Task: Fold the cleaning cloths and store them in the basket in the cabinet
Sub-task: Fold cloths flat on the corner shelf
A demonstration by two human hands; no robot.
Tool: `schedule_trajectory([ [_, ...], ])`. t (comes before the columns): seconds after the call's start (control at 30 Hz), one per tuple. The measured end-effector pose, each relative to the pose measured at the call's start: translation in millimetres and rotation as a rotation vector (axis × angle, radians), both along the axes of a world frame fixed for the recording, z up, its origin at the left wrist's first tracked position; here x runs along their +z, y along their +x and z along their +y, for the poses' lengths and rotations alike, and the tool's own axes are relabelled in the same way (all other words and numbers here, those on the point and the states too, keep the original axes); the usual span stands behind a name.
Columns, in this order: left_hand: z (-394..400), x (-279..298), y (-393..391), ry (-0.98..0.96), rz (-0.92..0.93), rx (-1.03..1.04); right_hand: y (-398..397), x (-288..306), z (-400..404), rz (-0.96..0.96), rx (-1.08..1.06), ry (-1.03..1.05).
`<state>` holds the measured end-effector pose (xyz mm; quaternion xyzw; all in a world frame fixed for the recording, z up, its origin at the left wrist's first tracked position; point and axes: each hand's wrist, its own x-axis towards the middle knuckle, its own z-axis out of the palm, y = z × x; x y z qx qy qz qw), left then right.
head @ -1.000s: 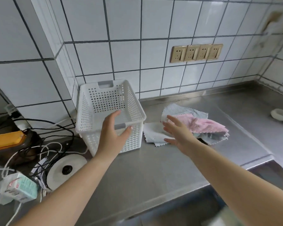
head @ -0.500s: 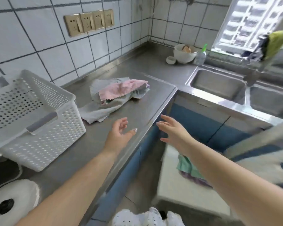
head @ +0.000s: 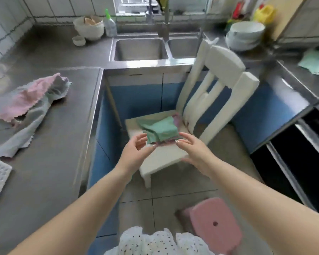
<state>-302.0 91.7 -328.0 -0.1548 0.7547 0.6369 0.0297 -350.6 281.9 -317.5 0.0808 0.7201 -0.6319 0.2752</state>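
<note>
Reaching for: green cloth (head: pixel 161 130), lying crumpled on the white chair (head: pixel 162 159) seat over a purple one.
Handling: likely soft, light, limp; best pinched at its near corners.
Hands: left hand (head: pixel 134 153) and right hand (head: pixel 193 150) both spread, holding nothing, just short of it.
Writing: none legible.

Your forearms are bare to the lower edge of view, with no sleeves, watch or bracelets showing. Your left hand (head: pixel 134 152) and right hand (head: pixel 193 150) carry no gloves or rings, and the fingernails look longish and glossy. Your garment (head: pixel 155 242) is white, scattered with small dark specks, its edge scalloped and frilly.
</note>
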Motion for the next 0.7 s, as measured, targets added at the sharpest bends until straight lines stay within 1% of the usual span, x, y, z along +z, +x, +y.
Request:
schedule_trajectory([
  [0.13,59,-4,-6,-0.024,-0.021,-0.177,29,-9,71,-0.034,-0.189,0.004],
  [0.23,103,-9,-6,-0.022,-0.049,-0.263,52,-13,117,-0.039,-0.299,0.012],
  [0.47,245,-16,10,-0.029,-0.083,-0.479,119,-17,246,-0.03,-0.536,0.041],
  [0.57,315,-21,23,-0.012,-0.094,-0.528,146,-19,312,-0.03,-0.575,0.033],
  [0.6,320,-21,23,-0.012,-0.1,-0.535,147,-19,316,-0.035,-0.582,0.024],
  [0.63,366,-25,35,0.005,-0.104,-0.542,162,-19,358,-0.031,-0.591,0.019],
  [0.7,396,-28,44,0.048,-0.123,-0.525,166,-20,385,-0.026,-0.619,0.008],
])
